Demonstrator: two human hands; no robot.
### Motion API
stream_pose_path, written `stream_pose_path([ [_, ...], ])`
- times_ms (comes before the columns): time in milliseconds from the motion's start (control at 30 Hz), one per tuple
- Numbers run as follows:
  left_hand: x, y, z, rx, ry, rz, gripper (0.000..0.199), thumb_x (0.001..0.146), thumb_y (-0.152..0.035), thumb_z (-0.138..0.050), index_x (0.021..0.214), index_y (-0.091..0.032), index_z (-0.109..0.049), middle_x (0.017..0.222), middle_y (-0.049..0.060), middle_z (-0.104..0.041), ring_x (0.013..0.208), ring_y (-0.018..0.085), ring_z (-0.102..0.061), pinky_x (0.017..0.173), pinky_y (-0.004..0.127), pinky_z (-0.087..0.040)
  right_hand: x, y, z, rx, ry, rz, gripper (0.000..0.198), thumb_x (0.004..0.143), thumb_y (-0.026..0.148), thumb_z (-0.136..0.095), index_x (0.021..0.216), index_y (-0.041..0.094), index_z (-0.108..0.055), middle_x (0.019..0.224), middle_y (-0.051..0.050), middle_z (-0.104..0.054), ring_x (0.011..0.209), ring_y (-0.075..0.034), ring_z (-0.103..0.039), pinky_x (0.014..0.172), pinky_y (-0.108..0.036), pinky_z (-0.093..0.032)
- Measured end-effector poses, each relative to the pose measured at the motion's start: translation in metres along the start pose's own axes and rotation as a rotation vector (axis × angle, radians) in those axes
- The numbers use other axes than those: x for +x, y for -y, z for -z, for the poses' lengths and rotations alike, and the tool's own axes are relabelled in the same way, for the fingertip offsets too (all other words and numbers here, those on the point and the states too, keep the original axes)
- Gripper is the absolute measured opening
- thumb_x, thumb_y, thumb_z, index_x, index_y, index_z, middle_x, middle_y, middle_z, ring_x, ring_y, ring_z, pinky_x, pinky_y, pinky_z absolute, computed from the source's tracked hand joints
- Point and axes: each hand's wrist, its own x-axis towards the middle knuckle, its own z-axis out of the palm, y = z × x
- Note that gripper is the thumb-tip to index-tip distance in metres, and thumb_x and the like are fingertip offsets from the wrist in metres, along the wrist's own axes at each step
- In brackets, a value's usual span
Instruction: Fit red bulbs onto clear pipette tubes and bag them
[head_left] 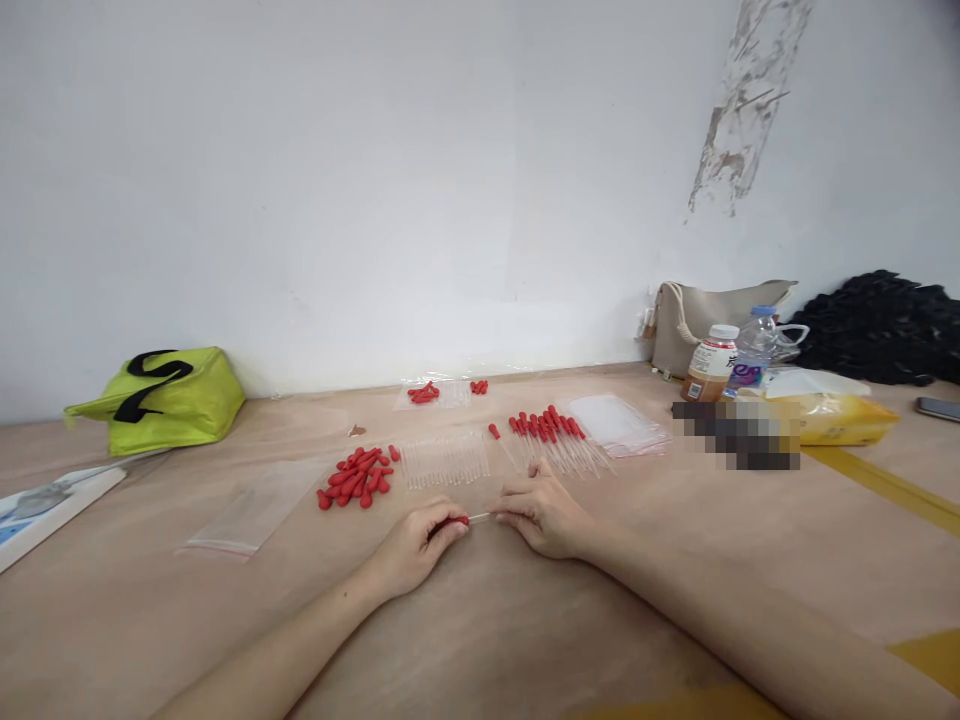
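Note:
My left hand is closed around a red rubber bulb near the middle of the table. My right hand pinches a thin clear dropper tube, whose left end meets the bulb; how far it sits inside is hidden by my fingers. Left of my hands lies a pile of loose red bulbs. Behind my hands is a row of clear glass tubes. Beyond my right hand, several droppers with red bulbs on them lie side by side, with one dropper a little apart.
Clear bags lie flat at left and right; another bag with bulbs and tubes rests by the wall. A lime-green bag stands far left. Bottles, a yellow packet and a beige bag are at right.

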Motion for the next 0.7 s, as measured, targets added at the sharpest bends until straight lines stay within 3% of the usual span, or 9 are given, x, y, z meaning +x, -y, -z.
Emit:
stream_pose_path([
  [167,-0.001,-0.002,-0.001,0.071,0.074,0.006,0.023,0.087,-0.029,-0.039,0.083,-0.018,-0.058,0.075,0.001,-0.055,0.071,0.013,-0.051,0.066,0.024,-0.039,-0.001,-0.002,-0.001,-0.114,0.01,0.024,0.018,0.083,0.022,-0.044,0.085,0.021,-0.062,0.074,-0.001,-0.061,0.063,-0.01,-0.046,0.073,-0.032,-0.018],
  [567,-0.003,-0.003,-0.003,0.194,0.063,-0.13,0.023,0.088,-0.026,-0.038,0.08,-0.016,-0.057,0.073,0.003,-0.053,0.067,0.013,-0.049,0.062,0.023,-0.039,0.002,0.011,-0.008,-0.135,0.096,-0.042,0.021,0.084,0.021,-0.039,0.071,0.017,-0.054,0.069,0.001,-0.06,0.057,-0.008,-0.042,0.069,-0.029,-0.018],
  [700,-0.002,0.001,-0.001,0.187,0.011,-0.171,0.024,0.089,-0.025,-0.038,0.09,-0.017,-0.06,0.076,0.003,-0.054,0.069,0.013,-0.05,0.064,0.023,-0.04,0.005,0.015,-0.003,-0.197,0.081,-0.037,0.023,0.085,0.025,-0.038,0.073,0.018,-0.057,0.072,-0.001,-0.061,0.063,-0.01,-0.045,0.069,-0.03,-0.018],
])
